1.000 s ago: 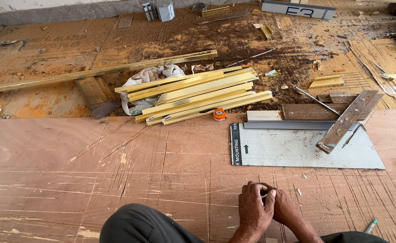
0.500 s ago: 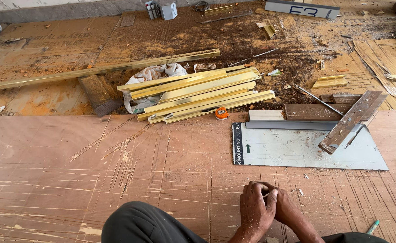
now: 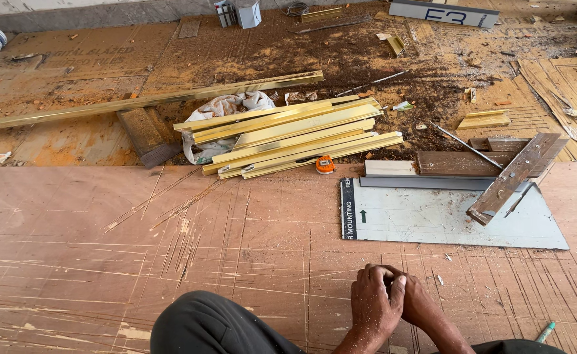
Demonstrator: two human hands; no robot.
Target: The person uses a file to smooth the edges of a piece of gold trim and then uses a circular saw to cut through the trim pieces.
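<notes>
— Plywood sheet [image 3: 170, 262] spread over the floor, both hands resting on it just below the grey plate [image 3: 446, 219]?

— Yes. Left hand [image 3: 375, 308], grip closed, wraps the right hand [image 3: 425, 307]; that grip is hidden, I cannot tell. Keeping them low and steady looks wise.

A scratched reddish plywood sheet [image 3: 137, 262] covers the floor under the hands [image 3: 393, 305], which rest on it clasped together. Just beyond the hands lies a flat grey metal plate [image 3: 432, 219] with a short wooden batten [image 3: 515, 177] laid slantwise across its far right corner, and further out to the left sits a stack of brass-coloured strips [image 3: 295, 137] beside a small orange tape measure [image 3: 325, 164]. Past the sheet, cardboard [image 3: 72, 65] strewn with sawdust carries a long brass strip [image 3: 144, 101].
</notes>
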